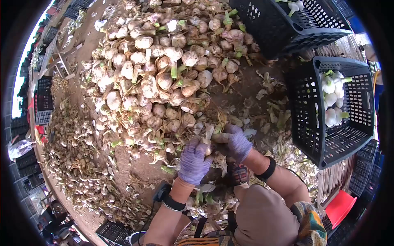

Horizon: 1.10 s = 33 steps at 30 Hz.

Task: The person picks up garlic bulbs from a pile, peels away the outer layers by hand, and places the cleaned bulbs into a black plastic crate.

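Both of my hands wear purple gloves and meet low at the front edge of a big heap of garlic bulbs (164, 82). My left hand (194, 160) is closed around one garlic bulb (208, 145), its pale stem (209, 130) pointing away from me. Close against that bulb, my right hand (236, 141) has its fingers curled and thumb toward it, pinching yellowish garlic skin (221, 123). The fingertips partly cover the bulb. Heaped bulbs still carry dirty, papery skins and some green stem stubs.
At right, a black crate (320, 160) holds several cleaned white garlic bulbs (334, 96); another black crate (266, 28) stands beyond it. Peelings (279, 117) litter the ground. A red plastic container (341, 208) sits at lower right. Smaller garlic pieces (78, 172) spread at left.
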Available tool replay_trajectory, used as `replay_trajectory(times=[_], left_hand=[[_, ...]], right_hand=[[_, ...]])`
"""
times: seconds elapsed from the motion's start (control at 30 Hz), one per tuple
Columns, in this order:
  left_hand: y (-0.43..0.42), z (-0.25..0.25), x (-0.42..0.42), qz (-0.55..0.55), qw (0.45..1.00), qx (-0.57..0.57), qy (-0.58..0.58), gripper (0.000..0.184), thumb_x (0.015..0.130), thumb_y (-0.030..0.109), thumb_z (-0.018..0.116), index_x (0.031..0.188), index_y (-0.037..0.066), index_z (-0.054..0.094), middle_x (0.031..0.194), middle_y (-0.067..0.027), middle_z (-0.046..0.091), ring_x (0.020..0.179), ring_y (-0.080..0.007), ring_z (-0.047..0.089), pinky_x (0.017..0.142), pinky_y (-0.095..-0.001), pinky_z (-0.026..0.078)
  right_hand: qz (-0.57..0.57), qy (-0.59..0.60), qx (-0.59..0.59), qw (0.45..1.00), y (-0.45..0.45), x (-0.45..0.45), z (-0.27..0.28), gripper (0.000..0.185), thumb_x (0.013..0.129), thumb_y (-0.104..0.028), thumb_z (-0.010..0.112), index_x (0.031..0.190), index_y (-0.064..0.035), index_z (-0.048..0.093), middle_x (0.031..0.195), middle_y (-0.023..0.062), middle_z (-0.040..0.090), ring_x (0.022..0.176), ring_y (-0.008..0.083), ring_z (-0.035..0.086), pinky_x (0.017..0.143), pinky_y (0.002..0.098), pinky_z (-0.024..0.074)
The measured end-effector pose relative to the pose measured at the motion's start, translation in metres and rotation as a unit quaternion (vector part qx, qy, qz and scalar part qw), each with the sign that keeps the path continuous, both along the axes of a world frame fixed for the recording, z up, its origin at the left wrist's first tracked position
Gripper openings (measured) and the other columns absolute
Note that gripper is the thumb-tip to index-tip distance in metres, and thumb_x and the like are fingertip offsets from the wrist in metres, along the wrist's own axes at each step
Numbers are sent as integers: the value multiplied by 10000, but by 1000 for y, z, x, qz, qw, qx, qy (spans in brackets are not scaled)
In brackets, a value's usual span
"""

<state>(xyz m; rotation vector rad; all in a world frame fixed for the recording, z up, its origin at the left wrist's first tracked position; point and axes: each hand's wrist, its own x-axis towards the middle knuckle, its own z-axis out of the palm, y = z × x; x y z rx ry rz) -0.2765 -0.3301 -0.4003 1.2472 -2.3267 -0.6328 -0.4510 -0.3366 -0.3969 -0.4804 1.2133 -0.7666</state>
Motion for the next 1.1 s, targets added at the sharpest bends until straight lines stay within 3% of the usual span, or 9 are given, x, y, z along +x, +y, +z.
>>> replay_trajectory(times=[0.1, 0.2, 0.37, 0.43, 0.73, 0.8, 0.87, 1.0, 1.1], left_hand=[[-11, 10, 4, 213, 620, 541, 526, 460, 702, 119, 696, 1104, 47, 484, 960, -97, 603, 793, -215, 623, 620, -297, 553], [-12, 7, 6, 213, 484, 609, 591, 408, 717, 126, 692, 1073, 38, 513, 991, -110, 596, 807, -228, 626, 601, -296, 555], [-8, 0, 0, 237, 583, 540, 559, 412, 732, 145, 694, 1084, 22, 520, 990, -101, 597, 799, -208, 619, 575, -287, 542], [-1, -2, -1, 206, 833, 361, 365, 422, 735, 161, 692, 1094, 26, 517, 969, -85, 596, 784, -174, 611, 541, -260, 526], [-7, 18, 13, 236, 505, 634, 536, 605, 750, 576, 582, 977, 15, 565, 663, -91, 605, 375, -156, 516, 314, -229, 404], [-10, 12, 18, 222, 403, 701, 544, 650, 739, 607, 580, 977, 3, 552, 667, -110, 609, 371, -175, 523, 320, -250, 416], [-11, 16, 17, 226, 431, 683, 545, 653, 741, 601, 583, 988, -3, 543, 670, -114, 609, 392, -184, 538, 337, -268, 435], [-10, 13, 13, 248, 575, 581, 520, 641, 751, 557, 607, 1038, -9, 516, 666, -117, 605, 440, -209, 567, 384, -310, 478], [-7, 2, -1, 243, 660, 521, 483, 546, 732, 401, 700, 1055, 4, 511, 838, -123, 610, 694, -211, 616, 591, -316, 532]], right_hand=[[-89, -110, -49, 989, -1, 6, 10, 229, 772, -77, 617, 993, -23, 589, 767, -9, 581, 613, 69, 525, 530, 206, 425], [-22, -75, -55, 995, -6, -4, 19, 184, 767, -85, 595, 935, -11, 587, 707, 31, 579, 591, 93, 545, 521, 231, 436], [-37, -161, -11, 986, -5, 0, 11, 188, 775, -119, 627, 924, -5, 603, 705, 31, 589, 575, 81, 532, 504, 216, 419], [-14, -106, -16, 994, -3, 6, 3, 178, 773, -115, 634, 908, 1, 630, 683, 27, 595, 555, 80, 525, 485, 210, 409], [158, 74, -392, 903, 12, 2, -50, 25, 717, -20, 646, 737, -21, 631, 686, -17, 595, 621, 77, 561, 523, 223, 443], [105, -50, -251, 961, 7, -4, -34, 106, 727, -68, 641, 818, -16, 620, 675, 2, 588, 583, 94, 552, 503, 231, 441], [-10, -287, 54, 956, -4, -12, -10, 282, 748, -162, 630, 980, -4, 599, 652, 39, 575, 508, 130, 533, 463, 247, 435], [108, 215, 42, 970, -9, -47, -14, 443, 770, -233, 653, 1128, 5, 547, 889, 82, 622, 721, 144, 588, 615, 289, 498], [18, 9, -40, 999, -7, -17, 14, 409, 750, -192, 681, 1072, 30, 563, 885, 94, 626, 724, 152, 591, 646, 291, 497]])
